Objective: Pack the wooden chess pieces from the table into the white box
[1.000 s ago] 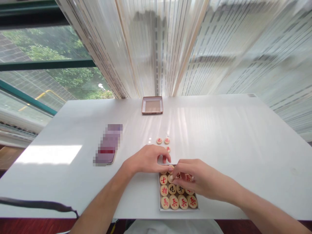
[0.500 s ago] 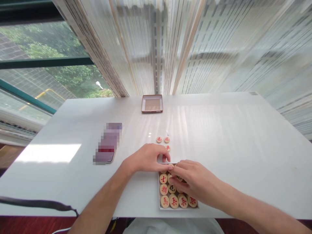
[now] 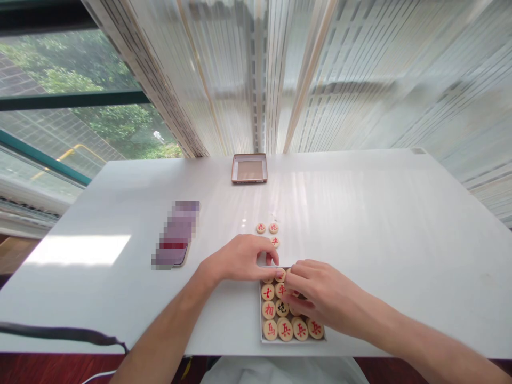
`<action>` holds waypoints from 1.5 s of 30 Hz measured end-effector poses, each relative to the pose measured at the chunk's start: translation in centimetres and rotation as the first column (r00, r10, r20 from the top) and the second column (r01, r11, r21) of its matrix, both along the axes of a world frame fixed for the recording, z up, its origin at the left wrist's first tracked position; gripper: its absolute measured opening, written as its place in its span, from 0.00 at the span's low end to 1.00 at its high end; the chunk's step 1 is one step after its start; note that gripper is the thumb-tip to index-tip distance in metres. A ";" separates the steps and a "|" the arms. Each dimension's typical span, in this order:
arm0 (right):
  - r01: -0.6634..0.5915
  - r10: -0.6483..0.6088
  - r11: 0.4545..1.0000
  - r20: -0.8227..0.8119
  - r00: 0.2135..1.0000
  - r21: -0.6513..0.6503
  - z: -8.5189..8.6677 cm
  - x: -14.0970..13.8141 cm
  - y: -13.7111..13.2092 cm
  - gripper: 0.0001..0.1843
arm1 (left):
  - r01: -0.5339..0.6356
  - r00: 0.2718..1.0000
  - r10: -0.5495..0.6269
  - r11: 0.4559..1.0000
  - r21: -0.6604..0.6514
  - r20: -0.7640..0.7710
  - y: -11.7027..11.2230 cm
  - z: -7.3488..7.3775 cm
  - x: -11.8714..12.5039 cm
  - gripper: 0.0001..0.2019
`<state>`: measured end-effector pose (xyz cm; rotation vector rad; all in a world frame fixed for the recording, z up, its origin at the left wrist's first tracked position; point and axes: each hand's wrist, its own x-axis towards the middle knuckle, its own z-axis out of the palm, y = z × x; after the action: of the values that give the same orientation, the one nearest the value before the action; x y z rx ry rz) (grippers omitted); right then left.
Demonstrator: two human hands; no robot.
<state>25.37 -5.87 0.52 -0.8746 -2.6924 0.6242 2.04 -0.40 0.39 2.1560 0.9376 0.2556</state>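
Observation:
A shallow box (image 3: 261,320) of round xiangqi pieces, marked in red and black, lies at the table's near edge. My left hand (image 3: 244,258) reaches over its far left corner. Its thumb rests on a far-row piece (image 3: 280,275), while the index finger is bent and apart from the thumb. Over the box's right part is my right hand (image 3: 320,293), fingers curled together and pointing down; whatever they grip is hidden. It covers several pieces. Three loose red pieces show beyond the box: two cannon pieces (image 3: 261,228) and a chariot piece (image 3: 274,241) beside my left hand.
An open box lid (image 3: 249,169) lies at the table's far edge. To the left is a phone (image 3: 176,234) with a blurred-out screen. A dark strap (image 3: 60,332) crosses the near left corner. Striped curtains (image 3: 320,80) hang behind the white table (image 3: 380,224).
My right hand has shifted slightly to the right, uncovering a red chariot piece in the box. The black piece seen under its fingers no longer shows there. My left hand has hardly moved.

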 end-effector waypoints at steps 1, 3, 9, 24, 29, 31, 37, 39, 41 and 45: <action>0.005 -0.005 1.000 0.008 1.000 0.004 -0.1 0.0 0.0 0.07 | 0.000 1.000 0.000 1.000 -0.001 0.001 0.0 0.0 0.0 0.11; 0.012 -0.012 1.000 0.015 1.000 0.012 -0.3 -0.1 0.1 0.07 | 0.001 1.000 -0.001 1.000 -0.002 0.001 0.0 0.0 0.0 0.10; 0.016 -0.016 0.999 -0.012 1.000 0.029 -0.7 -0.1 0.3 0.09 | 0.002 1.000 -0.002 1.000 -0.008 0.008 0.0 0.1 0.0 0.10; 0.283 -0.288 0.958 -0.206 0.935 -0.055 -1.4 2.3 4.9 0.10 | -0.425 0.905 0.406 0.847 0.319 0.126 1.7 -0.7 -1.9 0.07; 0.287 -0.305 0.952 -0.225 0.925 -0.110 -2.2 2.6 6.1 0.08 | -0.331 0.938 0.346 0.876 0.350 0.019 1.8 -1.1 -2.4 0.14; 0.294 -0.314 0.948 -0.229 0.921 -0.117 -2.4 2.7 6.3 0.08 | -0.304 0.944 0.330 0.886 0.351 -0.015 1.8 -1.3 -2.3 0.16; 0.298 -0.317 0.947 -0.215 0.924 -0.117 -2.8 2.8 6.5 0.09 | -0.289 0.938 0.339 0.874 0.390 -0.066 1.9 -2.0 -2.1 0.13; 0.301 -0.319 0.947 -0.209 0.924 -0.115 -2.9 2.8 6.5 0.09 | -0.298 0.933 0.353 0.865 0.404 -0.070 1.9 -2.2 -2.1 0.12; 0.304 -0.321 0.946 -0.205 0.925 -0.113 -2.8 2.8 6.4 0.09 | -0.302 0.931 0.358 0.859 0.413 -0.064 1.9 -2.3 -2.1 0.11; 0.305 -0.322 0.946 -0.210 0.923 -0.107 -2.7 2.7 6.4 0.09 | -0.308 0.936 0.351 0.853 0.420 -0.028 1.9 -2.3 -2.2 0.11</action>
<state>28.10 0.56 -2.22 -1.1486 -2.2755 0.7020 -0.18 1.52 -1.89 2.3907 1.4245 0.5579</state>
